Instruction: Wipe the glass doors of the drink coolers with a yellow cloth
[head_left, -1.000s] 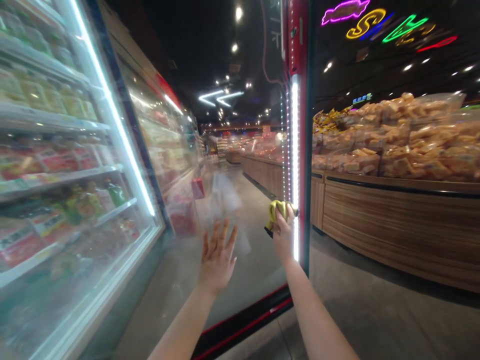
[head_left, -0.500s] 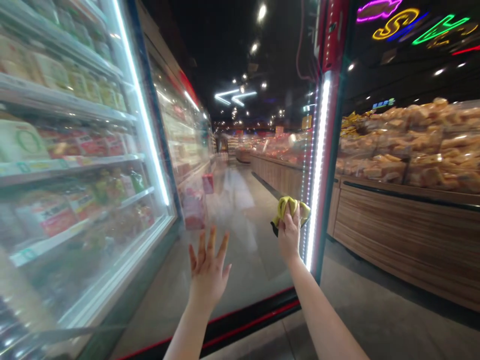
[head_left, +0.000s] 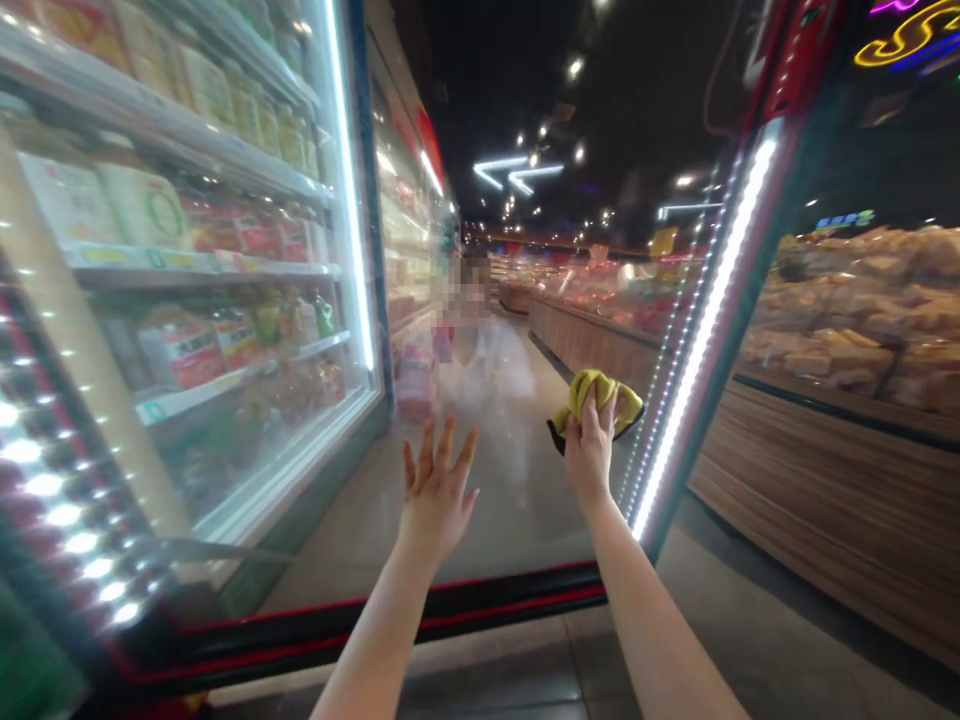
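A glass door fills the middle of the view, with a black and red bottom frame (head_left: 517, 600) and a bright light strip (head_left: 705, 330) up its right side. My left hand (head_left: 437, 495) is at the glass, left of centre, fingers spread and nothing in it. To its right, my right hand (head_left: 589, 445) holds a bunched yellow cloth (head_left: 600, 392) with a dark edge against the glass, close to the light strip. The fingers press on the cloth's middle, and its edges stick out on both sides.
Lit fridge shelves (head_left: 202, 262) with cartons and bottles stand at the left. A wood-panelled display (head_left: 832, 500) heaped with packaged goods (head_left: 847, 310) is on the right. A faint figure, likely a reflection, shows in the glass.
The view has shifted, so the door frame's light strip sits farther right and more tilted. Both hands appear slightly higher and farther right; the cloth is still in my right hand.
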